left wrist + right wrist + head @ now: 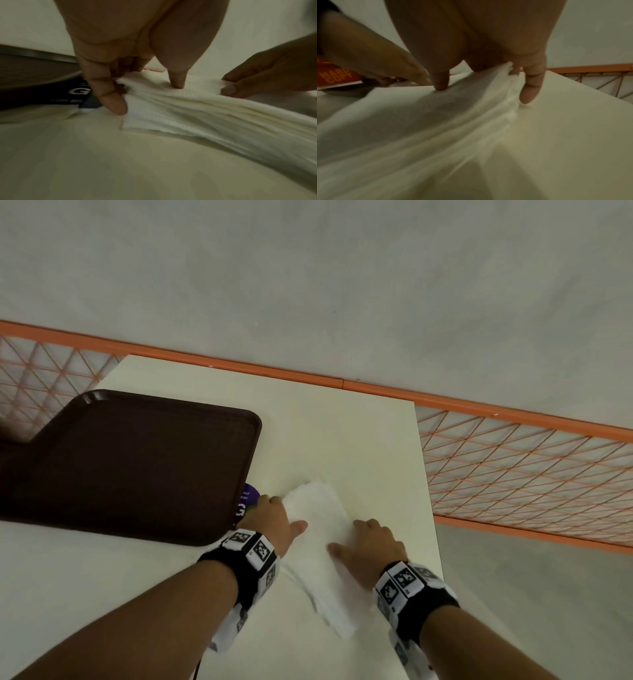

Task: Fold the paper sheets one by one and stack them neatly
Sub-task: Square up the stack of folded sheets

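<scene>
The paper sheet (317,529) lies on the cream table (359,446), a long white strip running from near the table's middle toward 5 o'clock, between the two hands. It looks like thin embossed tissue — very light, limp and easy to tear or wrinkle, judging by the ripples that run along it in the wrist views. It should crease with little pressure but will not hold its shape when lifted, so the corners and edges are the places to take it, with the rest kept flat.

The left hand (274,520) pinches the sheet's edge at 9 o'clock, fingers curled round it, thumb pressed on top. The right hand (368,546) has its fingers closed on the bunched edge at 3 o'clock, thumb resting on the sheet.

Just beyond the left hand, at 9 o'clock, a purple label (247,501) shows from under a dark brown tray (137,460) — close enough to crowd a fold made that way. An orange rail (513,414) with mesh borders the table from 12 to 3 o'clock; the table's right edge is near the right hand.
</scene>
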A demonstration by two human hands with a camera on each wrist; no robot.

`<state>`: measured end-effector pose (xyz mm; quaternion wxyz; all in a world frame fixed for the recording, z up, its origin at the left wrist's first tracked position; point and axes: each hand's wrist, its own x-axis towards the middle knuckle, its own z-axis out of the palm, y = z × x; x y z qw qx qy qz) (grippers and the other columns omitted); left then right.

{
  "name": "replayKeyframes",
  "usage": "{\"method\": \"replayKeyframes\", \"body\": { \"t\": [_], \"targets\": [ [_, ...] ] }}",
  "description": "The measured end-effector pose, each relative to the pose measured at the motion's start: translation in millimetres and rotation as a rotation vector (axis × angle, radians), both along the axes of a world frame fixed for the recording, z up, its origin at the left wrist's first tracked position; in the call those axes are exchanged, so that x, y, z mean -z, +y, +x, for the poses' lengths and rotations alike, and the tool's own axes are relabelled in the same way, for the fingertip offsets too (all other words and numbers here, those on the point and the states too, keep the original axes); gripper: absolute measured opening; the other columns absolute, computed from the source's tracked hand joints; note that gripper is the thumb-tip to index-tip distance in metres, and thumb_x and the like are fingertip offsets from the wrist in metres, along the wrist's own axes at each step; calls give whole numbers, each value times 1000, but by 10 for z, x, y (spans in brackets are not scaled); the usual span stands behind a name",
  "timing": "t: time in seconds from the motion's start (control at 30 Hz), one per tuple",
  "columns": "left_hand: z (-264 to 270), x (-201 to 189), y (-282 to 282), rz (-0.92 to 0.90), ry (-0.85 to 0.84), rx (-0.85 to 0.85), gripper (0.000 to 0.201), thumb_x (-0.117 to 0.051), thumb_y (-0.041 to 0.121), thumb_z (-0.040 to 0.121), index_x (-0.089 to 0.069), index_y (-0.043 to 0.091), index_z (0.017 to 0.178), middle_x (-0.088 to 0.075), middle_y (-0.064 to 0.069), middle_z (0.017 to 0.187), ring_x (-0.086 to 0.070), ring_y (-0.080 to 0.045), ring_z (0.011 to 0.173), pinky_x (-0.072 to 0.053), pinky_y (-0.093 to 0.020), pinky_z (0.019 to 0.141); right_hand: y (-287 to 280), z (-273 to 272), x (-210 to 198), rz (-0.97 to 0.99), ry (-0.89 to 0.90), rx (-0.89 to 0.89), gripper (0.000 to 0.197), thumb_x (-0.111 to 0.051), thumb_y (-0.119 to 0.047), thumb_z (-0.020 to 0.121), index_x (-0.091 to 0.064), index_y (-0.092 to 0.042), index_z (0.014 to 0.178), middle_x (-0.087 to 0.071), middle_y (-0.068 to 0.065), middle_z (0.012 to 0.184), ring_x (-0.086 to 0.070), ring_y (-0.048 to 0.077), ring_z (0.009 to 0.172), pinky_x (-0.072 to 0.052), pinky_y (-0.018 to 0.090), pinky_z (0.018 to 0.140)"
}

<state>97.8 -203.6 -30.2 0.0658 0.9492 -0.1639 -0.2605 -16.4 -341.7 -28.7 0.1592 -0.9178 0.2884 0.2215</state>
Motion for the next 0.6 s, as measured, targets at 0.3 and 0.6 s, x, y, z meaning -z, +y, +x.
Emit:
{"method": "replayKeyframes", "body": {
  "t": [0.3,0.6],
  "targets": [
    [16,-42,106,-96,-37,-107,66,-43,59,92,-41,7,132,-45,-13,136,-50,-31,120,-45,-40,93,-148,-96,-39,89,19,282,74,-41,-75,83,-59,-9,110,-65,9,113,-62,29,102,-43,30,75],
    [-451,38,54,-97,208,-188,65,-40,62,92,-52,8,126,-55,-15,127,-55,-32,115,-44,-35,92,203,-34,56,318,-136,453,61,-57,-57,86,-54,-9,124,-63,10,122,-60,29,110,-48,31,84]
  ]
}}
